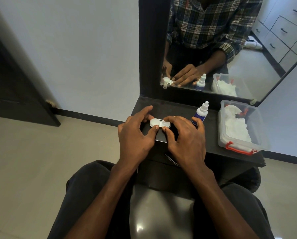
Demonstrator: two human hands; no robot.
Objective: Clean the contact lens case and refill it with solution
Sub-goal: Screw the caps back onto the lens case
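A white contact lens case (157, 122) with two round caps lies on the black shelf (184, 109) below the mirror. My left hand (135, 133) grips its left cap between thumb and fingers, index finger stretched out. My right hand (185, 137) covers the right cap, thumb and fingers pinched around it. A small white solution bottle (202, 112) with a blue label and white nozzle cap stands upright just right of my right hand, close to its fingertips.
A clear plastic box (258, 135) with red latches holds white tissues at the shelf's right end. The mirror (230, 49) behind reflects my hands, the bottle and the box. A dark door (15, 83) stands at left. My knees sit under the shelf.
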